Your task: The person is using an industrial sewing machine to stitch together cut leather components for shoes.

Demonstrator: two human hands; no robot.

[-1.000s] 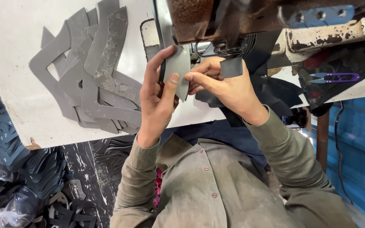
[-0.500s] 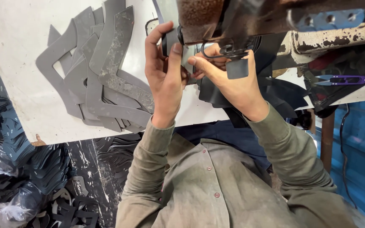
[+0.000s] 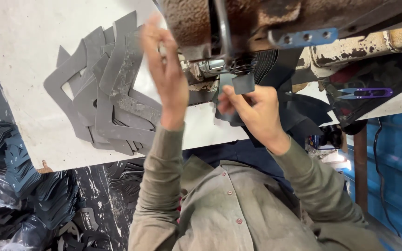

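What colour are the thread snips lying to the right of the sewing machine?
Purple handles, seen in the head view: the thread snips lie on dark material beside the sewing machine.

A small dark grey cut piece is pinched flat between the right hand's fingertips, its top edge tucked under the sewing machine's foot.

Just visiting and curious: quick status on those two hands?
Left hand raised at sewing machine head, blurred. Right hand pinching dark cut piece under needle area. Grey cut pieces stacked alongside.

The rusty machine head blocks passage above the grey piece. The stacked grey cutouts crowd the table beside it; bare table lies beyond them.
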